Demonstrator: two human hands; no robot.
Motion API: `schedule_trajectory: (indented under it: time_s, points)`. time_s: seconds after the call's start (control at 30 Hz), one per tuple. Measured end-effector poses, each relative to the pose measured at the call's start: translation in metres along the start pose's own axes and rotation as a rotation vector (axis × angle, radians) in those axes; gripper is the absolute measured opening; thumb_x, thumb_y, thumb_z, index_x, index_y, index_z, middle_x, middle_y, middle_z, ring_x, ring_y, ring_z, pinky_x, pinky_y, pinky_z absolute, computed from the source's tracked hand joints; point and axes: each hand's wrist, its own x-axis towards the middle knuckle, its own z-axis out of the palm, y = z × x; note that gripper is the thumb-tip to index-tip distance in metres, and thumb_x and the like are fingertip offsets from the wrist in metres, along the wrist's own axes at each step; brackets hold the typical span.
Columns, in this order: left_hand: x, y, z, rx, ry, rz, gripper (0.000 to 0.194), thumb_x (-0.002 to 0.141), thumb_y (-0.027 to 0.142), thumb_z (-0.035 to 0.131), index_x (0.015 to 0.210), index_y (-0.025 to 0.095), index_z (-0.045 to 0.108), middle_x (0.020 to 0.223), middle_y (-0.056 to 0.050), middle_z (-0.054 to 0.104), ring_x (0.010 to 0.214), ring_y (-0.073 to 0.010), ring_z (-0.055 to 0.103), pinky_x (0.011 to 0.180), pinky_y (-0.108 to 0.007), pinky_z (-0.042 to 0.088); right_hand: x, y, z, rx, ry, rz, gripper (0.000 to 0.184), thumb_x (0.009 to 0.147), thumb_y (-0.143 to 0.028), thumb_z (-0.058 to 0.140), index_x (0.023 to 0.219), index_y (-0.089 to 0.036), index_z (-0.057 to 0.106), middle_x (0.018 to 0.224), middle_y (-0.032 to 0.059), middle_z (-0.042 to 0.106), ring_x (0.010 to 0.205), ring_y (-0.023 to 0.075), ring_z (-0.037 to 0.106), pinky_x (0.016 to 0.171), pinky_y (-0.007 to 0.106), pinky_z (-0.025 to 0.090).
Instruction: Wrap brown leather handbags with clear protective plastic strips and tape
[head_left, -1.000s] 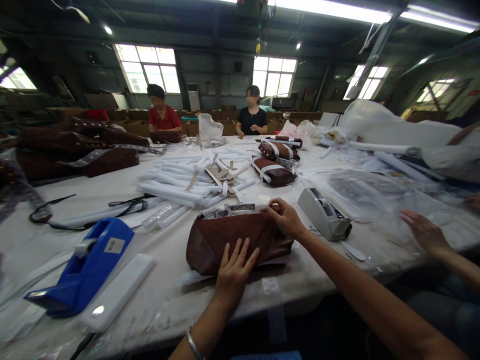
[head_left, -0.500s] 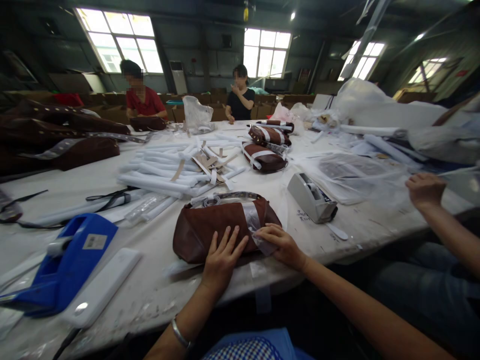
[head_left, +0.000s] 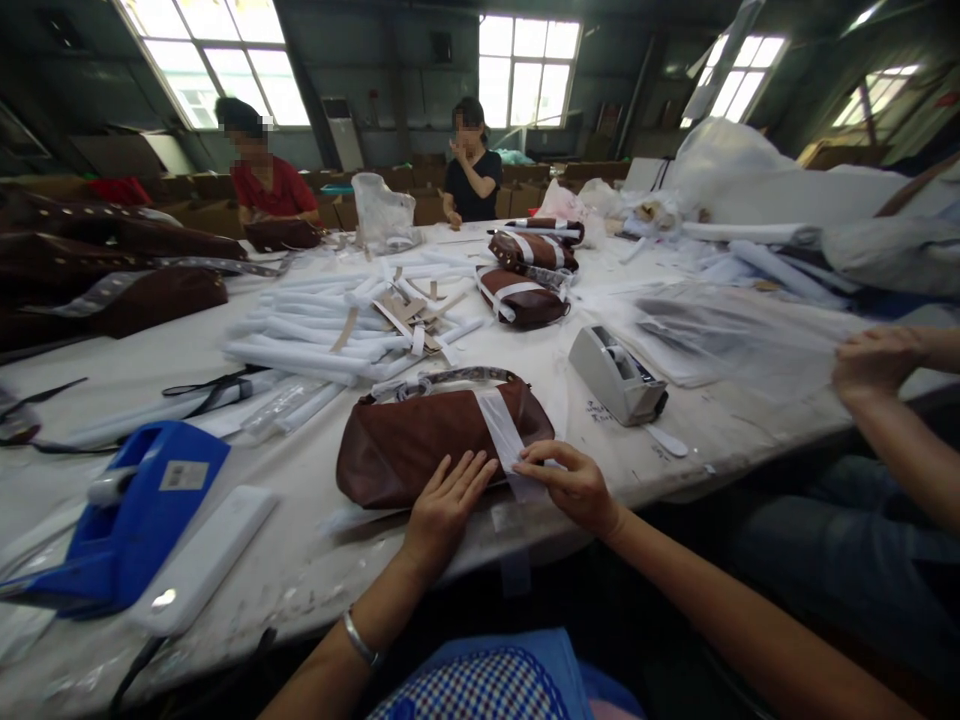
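A brown handbag [head_left: 409,445] lies on the table in front of me, its wrapped strap [head_left: 450,378] along the far side. A whitish translucent plastic strip [head_left: 499,425] runs over its right part and down the near side. My left hand [head_left: 448,505] rests flat on the bag's near face, fingers stretched out and holding nothing. With thumb and fingertips pinched together, my right hand [head_left: 574,485] grips the plastic strip near the bag's lower right edge.
A grey tape dispenser [head_left: 619,375] stands right of the bag, a blue tape dispenser [head_left: 142,520] at left beside a white power strip [head_left: 206,560]. White rolls [head_left: 292,345] and strapped bags [head_left: 525,300] lie beyond. A co-worker's hands [head_left: 877,360] hold clear plastic at right.
My right hand has drawn the strip straighter and flatter along the bag. My left hand stays on the bag. The co-worker at right has lifted and stretched a plastic sheet.
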Motion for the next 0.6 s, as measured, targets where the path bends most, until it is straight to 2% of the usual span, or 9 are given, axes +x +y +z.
schedule_trajectory:
  time_s: [0.13, 0.3, 0.37, 0.47, 0.53, 0.6]
  points:
    - [0.001, 0.002, -0.004, -0.031, -0.014, -0.011, 0.061, 0.094, 0.001, 0.034, 0.152, 0.019, 0.033, 0.149, -0.007, 0.048, 0.137, -0.0209, 0.046, 0.115, -0.045, 0.038, -0.002, -0.014, -0.001, -0.127, -0.007, -0.073, 0.043, 0.093, -0.007, 0.053, 0.122, -0.035, 0.067, 0.091, 0.0006, 0.073, 0.092, 0.0148, 0.069, 0.096, 0.039, 0.055]
    - [0.000, 0.002, -0.004, -0.036, -0.032, -0.029, 0.060, 0.095, 0.004, 0.039, 0.151, 0.026, 0.035, 0.151, -0.005, 0.046, 0.138, -0.0215, 0.045, 0.114, -0.045, 0.039, -0.015, -0.024, 0.003, -0.222, -0.107, -0.152, 0.036, 0.091, -0.007, 0.058, 0.118, -0.029, 0.068, 0.089, 0.0003, 0.075, 0.093, 0.0139, 0.071, 0.101, 0.038, 0.052]
    - [-0.001, 0.002, -0.001, -0.035, -0.027, -0.030, 0.058, 0.096, 0.006, 0.042, 0.150, 0.027, 0.037, 0.151, -0.005, 0.046, 0.138, -0.0218, 0.046, 0.114, -0.045, 0.040, -0.017, -0.026, -0.002, -0.188, -0.201, -0.183, 0.034, 0.090, -0.009, 0.060, 0.119, -0.027, 0.067, 0.089, 0.0006, 0.076, 0.095, 0.0149, 0.071, 0.106, 0.040, 0.048]
    - [-0.002, 0.001, 0.000, -0.034, -0.014, -0.031, 0.057, 0.096, 0.007, 0.042, 0.149, 0.026, 0.039, 0.150, -0.006, 0.048, 0.137, -0.0216, 0.046, 0.114, -0.045, 0.040, -0.013, -0.029, -0.015, -0.045, -0.320, -0.161, 0.036, 0.091, -0.027, 0.062, 0.127, -0.025, 0.062, 0.099, 0.0044, 0.076, 0.100, 0.0202, 0.071, 0.111, 0.048, 0.043]
    - [-0.002, 0.002, 0.000, -0.030, -0.016, -0.030, 0.057, 0.096, 0.006, 0.042, 0.149, 0.026, 0.039, 0.150, -0.006, 0.048, 0.137, -0.0216, 0.046, 0.114, -0.045, 0.040, -0.005, -0.028, -0.022, 0.006, -0.270, -0.084, 0.040, 0.092, -0.037, 0.059, 0.131, -0.025, 0.060, 0.108, 0.0077, 0.075, 0.104, 0.0237, 0.070, 0.110, 0.051, 0.043]
    - [-0.001, 0.002, -0.001, -0.026, -0.020, -0.029, 0.057, 0.096, 0.006, 0.042, 0.149, 0.026, 0.039, 0.150, -0.006, 0.048, 0.137, -0.0220, 0.046, 0.114, -0.045, 0.040, 0.005, -0.022, -0.022, -0.047, -0.182, -0.013, 0.040, 0.094, -0.038, 0.058, 0.132, -0.026, 0.059, 0.115, 0.0087, 0.073, 0.109, 0.0241, 0.068, 0.109, 0.049, 0.044]
